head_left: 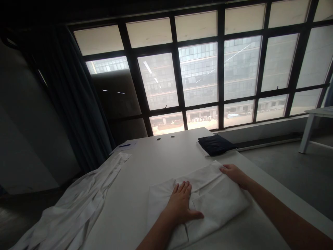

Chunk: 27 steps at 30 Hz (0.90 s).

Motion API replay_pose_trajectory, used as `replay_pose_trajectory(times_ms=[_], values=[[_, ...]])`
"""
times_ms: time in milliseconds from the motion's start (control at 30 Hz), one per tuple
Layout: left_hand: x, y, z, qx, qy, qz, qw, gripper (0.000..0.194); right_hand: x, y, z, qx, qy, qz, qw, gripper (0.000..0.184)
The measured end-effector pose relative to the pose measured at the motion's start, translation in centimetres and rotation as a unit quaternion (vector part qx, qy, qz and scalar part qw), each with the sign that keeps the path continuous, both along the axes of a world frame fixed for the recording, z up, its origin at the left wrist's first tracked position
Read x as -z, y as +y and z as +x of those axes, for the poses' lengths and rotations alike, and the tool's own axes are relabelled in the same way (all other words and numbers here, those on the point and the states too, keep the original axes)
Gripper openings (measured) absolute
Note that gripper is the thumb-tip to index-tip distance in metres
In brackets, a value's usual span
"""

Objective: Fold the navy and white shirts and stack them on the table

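Observation:
A folded white cloth garment (221, 205) lies on the white table in front of me; its exact kind I cannot tell. Flat on its left part rests my left hand (182, 205), fingers stretched forward and thumb spread to the right. At the garment's far right corner my right hand (232, 173) pinches the edge, thumb on top and the other fingers partly hidden. Some creases and a dark slit show in the fabric beside my left hand.
More white cloth (85, 198) is spread along the left edge of the table (145, 156), hanging over it. Folded dark cloth (215, 144) sits at the right edge. Paper with a pen (125, 145) lies far left. Beyond are a dark curtain (70, 93) and windows.

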<state>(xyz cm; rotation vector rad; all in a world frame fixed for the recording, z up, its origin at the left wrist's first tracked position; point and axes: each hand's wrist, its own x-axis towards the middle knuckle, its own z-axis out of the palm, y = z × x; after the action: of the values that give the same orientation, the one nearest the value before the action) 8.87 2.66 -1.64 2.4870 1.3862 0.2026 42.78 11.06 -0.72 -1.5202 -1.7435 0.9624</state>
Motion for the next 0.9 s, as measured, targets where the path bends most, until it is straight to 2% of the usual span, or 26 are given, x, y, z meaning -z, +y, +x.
replay_pose_trajectory(times_ms=[100, 167, 267, 400, 500, 633, 767, 900], values=[[0.2, 0.2, -0.1, -0.003, 0.000, -0.006, 1.000, 0.132, -2.4, -0.8, -1.0, 0.014, 0.149, -0.044, 0.988, 0.050], [0.2, 0.6, 0.0, -0.007, 0.006, -0.018, 1.000, 0.141, -4.2, -1.5, -2.1, 0.023, 0.186, -0.038, 0.981, 0.051], [0.4, 1.5, 0.3, -0.001, 0.023, -0.044, 0.999, 0.146, -6.7, -2.6, -3.8, 0.001, 0.230, -0.020, 0.973, 0.052], [1.1, 2.9, 1.6, 0.020, 0.033, -0.072, 0.997, 0.149, -8.8, -3.2, -6.3, -0.015, 0.278, 0.014, 0.960, 0.051], [1.5, 3.8, 3.3, 0.011, 0.036, -0.091, 0.995, 0.158, -9.8, -2.5, -8.4, 0.004, 0.270, 0.060, 0.961, 0.048], [1.3, 4.5, 5.4, -0.002, 0.028, -0.093, 0.995, 0.162, -10.8, -1.4, -11.4, 0.021, 0.207, 0.113, 0.972, 0.045], [0.5, 4.3, 6.6, 0.007, 0.017, -0.090, 0.996, 0.154, -10.8, -1.0, -13.6, 0.012, 0.158, 0.139, 0.977, 0.039], [-1.2, 3.1, 5.6, 0.031, -0.041, -0.067, 0.996, 0.142, -10.4, -1.3, -14.3, 0.002, 0.177, 0.144, 0.974, 0.038]])
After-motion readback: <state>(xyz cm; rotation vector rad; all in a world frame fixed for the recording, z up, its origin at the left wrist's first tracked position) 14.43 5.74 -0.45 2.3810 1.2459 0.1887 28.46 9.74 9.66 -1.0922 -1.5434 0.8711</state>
